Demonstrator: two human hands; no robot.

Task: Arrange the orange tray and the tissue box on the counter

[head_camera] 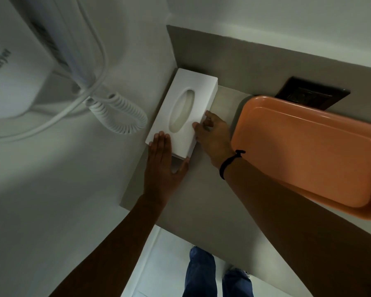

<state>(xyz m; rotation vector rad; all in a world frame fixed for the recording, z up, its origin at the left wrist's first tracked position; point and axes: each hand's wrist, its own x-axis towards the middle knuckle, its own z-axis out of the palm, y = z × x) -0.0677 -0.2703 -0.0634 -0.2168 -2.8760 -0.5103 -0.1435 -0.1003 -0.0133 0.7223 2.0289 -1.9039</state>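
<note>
A white tissue box with an oval slot lies on the grey counter, pushed into the corner against the left wall. My left hand lies flat against the box's near end, fingers on its top edge. My right hand grips the box's right side near the front, thumb on top. An orange tray rests on the counter to the right of my right hand, empty, with its far end near the back wall.
A white wall-mounted hair dryer with a coiled cord hangs on the left wall beside the box. A dark socket plate sits in the grey backsplash behind the tray. My legs and the white floor show below the counter's front edge.
</note>
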